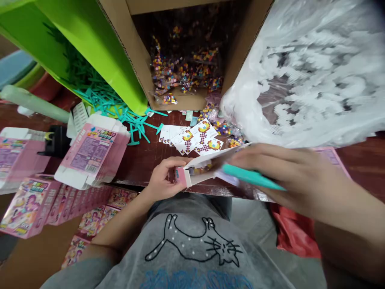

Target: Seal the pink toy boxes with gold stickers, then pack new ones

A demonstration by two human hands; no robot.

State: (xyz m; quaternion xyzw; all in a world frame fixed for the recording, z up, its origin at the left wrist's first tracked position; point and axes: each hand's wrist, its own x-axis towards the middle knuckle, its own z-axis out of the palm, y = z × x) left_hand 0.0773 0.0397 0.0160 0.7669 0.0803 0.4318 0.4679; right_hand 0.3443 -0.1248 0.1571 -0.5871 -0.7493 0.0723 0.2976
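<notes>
My left hand (pixel 164 176) is closed on the end of a small pink and white carton (pixel 195 168), held open near the table's front edge. My right hand (pixel 279 176) is closed on a teal plastic tool (pixel 251 177) and what looks like a small bag, right at the carton's open side; motion blurs the fingers. Just behind the carton lie several pattern cards with pixel designs (pixel 192 140). A brown cardboard box (pixel 186 52) at the back holds many small bags of coloured beads.
A green box (pixel 78 44) at the back left spills teal plastic tools (pixel 120 108). A stack of flat pink cartons (pixel 90 154) lies on the left, and filled pink boxes (pixel 30 206) stand in a row below. A large clear plastic bag (pixel 313 68) bulges on the right.
</notes>
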